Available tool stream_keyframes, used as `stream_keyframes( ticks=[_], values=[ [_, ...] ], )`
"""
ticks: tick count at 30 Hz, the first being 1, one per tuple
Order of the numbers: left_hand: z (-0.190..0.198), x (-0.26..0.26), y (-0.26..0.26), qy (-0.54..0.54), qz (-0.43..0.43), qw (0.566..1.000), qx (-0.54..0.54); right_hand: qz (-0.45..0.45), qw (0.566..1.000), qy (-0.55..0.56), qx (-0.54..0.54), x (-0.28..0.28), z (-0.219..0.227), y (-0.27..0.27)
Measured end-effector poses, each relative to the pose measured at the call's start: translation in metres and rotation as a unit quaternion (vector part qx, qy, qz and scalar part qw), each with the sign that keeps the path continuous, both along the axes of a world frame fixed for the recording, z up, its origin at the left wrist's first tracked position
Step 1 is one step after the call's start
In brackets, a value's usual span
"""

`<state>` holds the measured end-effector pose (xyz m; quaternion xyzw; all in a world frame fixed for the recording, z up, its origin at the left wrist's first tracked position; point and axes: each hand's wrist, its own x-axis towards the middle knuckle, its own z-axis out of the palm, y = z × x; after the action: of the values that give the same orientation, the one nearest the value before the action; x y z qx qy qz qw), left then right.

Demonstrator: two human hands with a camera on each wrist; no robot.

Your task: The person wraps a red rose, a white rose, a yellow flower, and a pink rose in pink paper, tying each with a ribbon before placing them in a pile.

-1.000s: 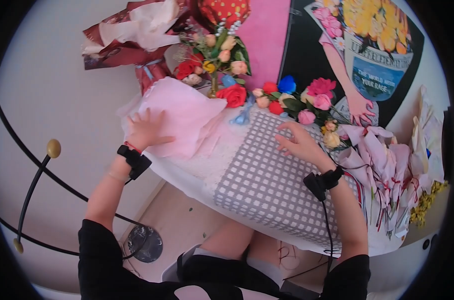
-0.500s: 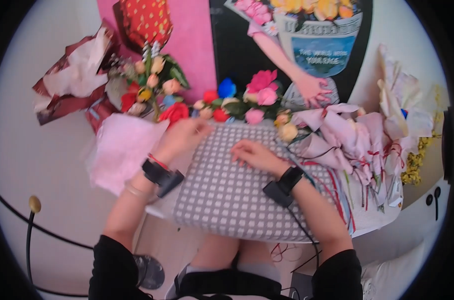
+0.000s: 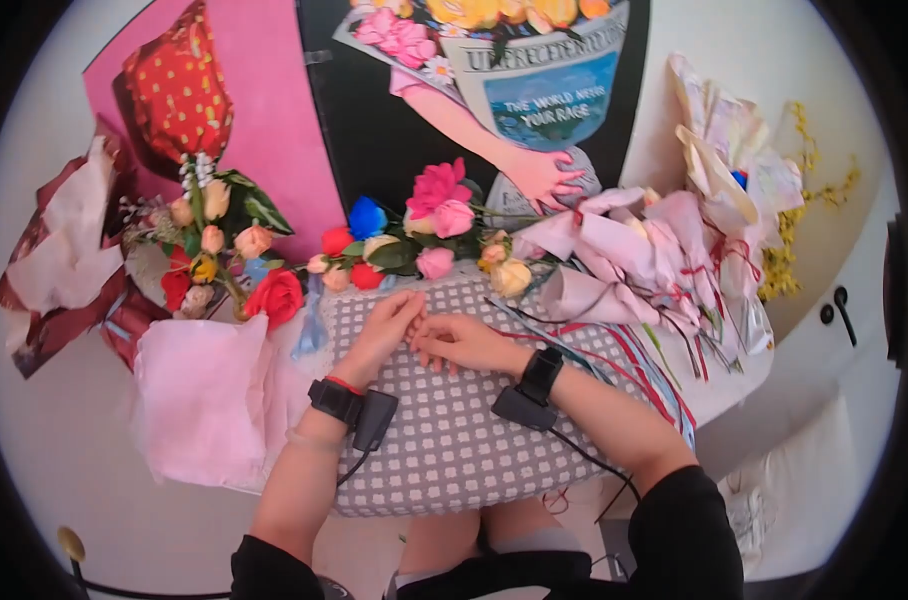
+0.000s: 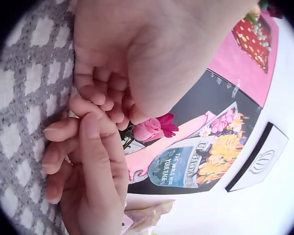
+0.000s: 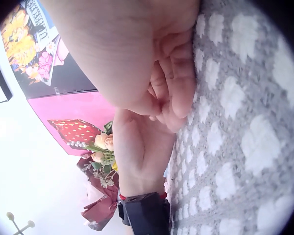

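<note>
My left hand (image 3: 382, 335) and right hand (image 3: 471, 343) meet at the fingertips over the grey cloth with white checks (image 3: 444, 430). In the left wrist view the left fingers (image 4: 100, 93) are loosely curled, and the right index finger and thumb reach up to them. Seen from the right wrist, the right fingers (image 5: 179, 93) bend loosely in front of the left palm, close to the cloth. No object shows in either hand. Just beyond the hands lie a pink rose (image 3: 435, 263) and a red rose (image 3: 367, 277).
Pink wrapping sheets (image 3: 199, 400) lie at the left of the table. Beside them are a vase bouquet (image 3: 214, 240) and a maroon wrapped bouquet (image 3: 69, 260). Small pink-wrapped bouquets (image 3: 624, 250) and ribbons (image 3: 654, 375) lie at the right. A painted board (image 3: 319, 120) stands behind.
My left hand has left the pink sheets and moved right over the checked cloth. The right hand has come in beside it, and their fingertips now meet. The head view has turned right.
</note>
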<state>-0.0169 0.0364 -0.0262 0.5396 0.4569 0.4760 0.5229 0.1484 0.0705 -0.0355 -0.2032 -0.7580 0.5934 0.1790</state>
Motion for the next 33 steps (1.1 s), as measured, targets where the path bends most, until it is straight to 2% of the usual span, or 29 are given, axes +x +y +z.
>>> stream_keyframes(
  ticks=[1, 2, 4, 5, 6, 7, 10, 12, 13, 14, 15, 16, 18, 19, 21, 22, 24, 28, 30, 33],
  values=[
    [0.000, 0.000, -0.002, 0.006, 0.022, 1.000, 0.000, 0.012, 1.000, -0.015, -0.001, -0.001, 0.003, 0.001],
    [0.000, 0.000, -0.001, 0.004, 0.007, 1.000, -0.005, -0.003, 1.000, -0.018, -0.007, 0.000, 0.007, 0.001],
    [-0.003, 0.000, 0.001, 0.029, 0.030, 0.998, 0.039, 0.012, 0.999, -0.024, 0.037, 0.005, 0.017, -0.001],
    [-0.006, -0.001, 0.004, 0.042, 0.033, 0.997, 0.062, -0.014, 0.983, -0.096, 0.154, 0.013, 0.046, -0.013],
    [-0.004, 0.000, 0.004, 0.037, 0.020, 0.997, 0.061, -0.021, 0.948, -0.093, 0.304, 0.020, 0.054, -0.009],
    [-0.002, 0.002, 0.002, 0.058, 0.022, 0.996, 0.060, -0.025, 0.891, -0.091, 0.445, 0.028, 0.061, -0.007],
    [-0.006, 0.003, 0.002, 0.064, 0.005, 0.996, 0.058, -0.135, 0.836, -0.189, 0.497, 0.069, 0.127, -0.028],
    [-0.006, 0.002, 0.002, 0.118, -0.020, 0.990, 0.082, -0.226, 0.755, -0.284, 0.546, 0.106, 0.155, -0.033],
    [-0.011, 0.001, 0.005, 0.135, -0.024, 0.987, 0.085, -0.266, 0.726, -0.286, 0.566, 0.127, 0.157, -0.035],
    [-0.011, 0.001, 0.005, 0.130, -0.029, 0.987, 0.087, -0.291, 0.686, -0.364, 0.558, 0.145, 0.160, -0.040],
    [-0.011, 0.001, 0.005, 0.147, -0.033, 0.984, 0.093, -0.302, 0.658, -0.385, 0.573, 0.162, 0.156, -0.046],
    [-0.011, 0.002, 0.004, 0.164, -0.036, 0.981, 0.099, -0.302, 0.655, -0.389, 0.573, 0.178, 0.145, -0.047],
    [-0.013, 0.003, 0.004, 0.165, -0.035, 0.980, 0.103, -0.297, 0.649, -0.514, 0.476, 0.200, 0.125, -0.045],
    [-0.013, 0.003, 0.004, 0.170, -0.031, 0.979, 0.106, -0.298, 0.646, -0.516, 0.477, 0.203, 0.120, -0.045],
    [-0.015, 0.002, 0.005, 0.159, -0.039, 0.981, 0.107, -0.359, 0.773, -0.461, 0.247, 0.204, 0.114, -0.048],
    [-0.015, 0.002, 0.005, 0.151, -0.047, 0.982, 0.106, -0.362, 0.772, -0.460, 0.248, 0.209, 0.103, -0.045],
    [-0.013, 0.000, 0.004, 0.145, -0.055, 0.982, 0.104, -0.352, 0.694, -0.382, 0.498, 0.222, 0.077, -0.032],
    [-0.014, -0.002, 0.004, 0.131, -0.067, 0.985, 0.095, -0.356, 0.679, -0.398, 0.504, 0.220, 0.065, -0.024],
    [-0.014, -0.002, 0.004, 0.129, -0.068, 0.985, 0.094, -0.393, 0.550, -0.534, 0.508, 0.205, 0.079, -0.028],
    [-0.012, -0.002, 0.003, 0.124, -0.067, 0.985, 0.098, -0.400, 0.545, -0.539, 0.503, 0.204, 0.103, -0.027]
  ],
)
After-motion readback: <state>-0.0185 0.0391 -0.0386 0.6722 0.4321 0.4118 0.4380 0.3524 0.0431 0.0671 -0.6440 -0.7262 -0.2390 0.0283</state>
